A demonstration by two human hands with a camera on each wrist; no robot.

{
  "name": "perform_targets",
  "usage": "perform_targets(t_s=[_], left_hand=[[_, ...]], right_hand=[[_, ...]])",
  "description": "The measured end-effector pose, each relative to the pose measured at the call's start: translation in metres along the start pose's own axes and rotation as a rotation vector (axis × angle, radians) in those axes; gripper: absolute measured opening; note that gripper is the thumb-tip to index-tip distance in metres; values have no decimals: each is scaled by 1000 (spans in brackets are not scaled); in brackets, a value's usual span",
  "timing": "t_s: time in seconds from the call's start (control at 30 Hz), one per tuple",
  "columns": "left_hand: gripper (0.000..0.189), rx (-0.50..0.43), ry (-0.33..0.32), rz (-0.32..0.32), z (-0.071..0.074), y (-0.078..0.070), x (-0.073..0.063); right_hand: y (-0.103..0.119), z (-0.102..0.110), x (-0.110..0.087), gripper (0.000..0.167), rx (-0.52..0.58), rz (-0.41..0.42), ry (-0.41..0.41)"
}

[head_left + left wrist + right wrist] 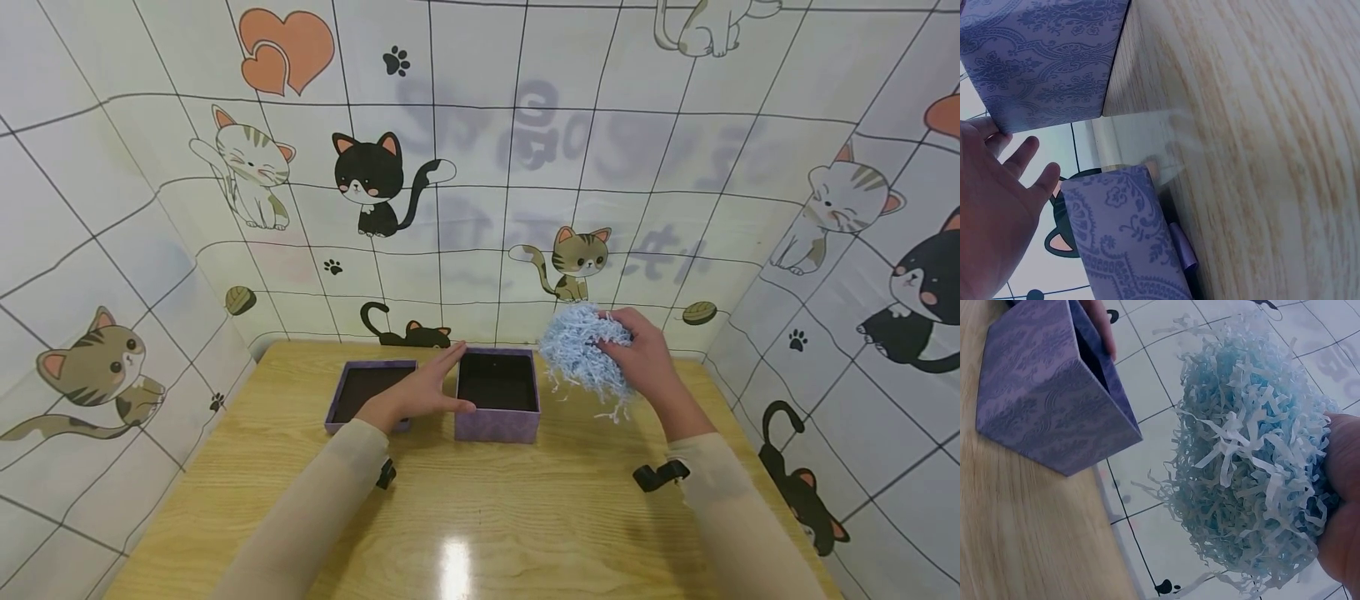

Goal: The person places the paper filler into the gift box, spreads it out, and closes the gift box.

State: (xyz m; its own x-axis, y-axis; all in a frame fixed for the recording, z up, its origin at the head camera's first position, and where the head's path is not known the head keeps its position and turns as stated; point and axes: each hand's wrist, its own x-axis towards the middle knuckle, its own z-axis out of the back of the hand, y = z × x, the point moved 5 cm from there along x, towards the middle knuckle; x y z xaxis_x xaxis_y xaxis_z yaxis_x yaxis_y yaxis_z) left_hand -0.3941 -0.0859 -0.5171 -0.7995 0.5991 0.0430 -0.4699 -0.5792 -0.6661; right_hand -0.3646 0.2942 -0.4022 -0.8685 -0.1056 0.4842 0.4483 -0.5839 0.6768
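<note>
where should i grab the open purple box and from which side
Probably grip the open purple box by its left and right walls near the rim, coming from both sides. It stands upright, opening facing up, and its straight, opposite walls should take an even squeeze. The left hand is at its left side; the right hand holds blue shredded paper, so it would need freeing.

pale blue shredded paper (581, 350); purple damask-patterned box (1030, 387); yellowish wood-grained table (517, 508).

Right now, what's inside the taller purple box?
The taller box shows a dark interior, no visible contents; its front wall hides its near inside. The right hand holds shredded paper.
</note>
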Motion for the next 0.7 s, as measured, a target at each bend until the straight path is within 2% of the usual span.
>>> perform_targets(t_s=[0.4, 0.7], left_hand=[[126, -12, 0, -1, 0, 1, -1], [125, -4, -3, -7, -1, 2, 1]], right_hand=[[21, -29, 16, 42, 73, 13, 78], [36, -48, 26, 38, 109, 34, 103]])
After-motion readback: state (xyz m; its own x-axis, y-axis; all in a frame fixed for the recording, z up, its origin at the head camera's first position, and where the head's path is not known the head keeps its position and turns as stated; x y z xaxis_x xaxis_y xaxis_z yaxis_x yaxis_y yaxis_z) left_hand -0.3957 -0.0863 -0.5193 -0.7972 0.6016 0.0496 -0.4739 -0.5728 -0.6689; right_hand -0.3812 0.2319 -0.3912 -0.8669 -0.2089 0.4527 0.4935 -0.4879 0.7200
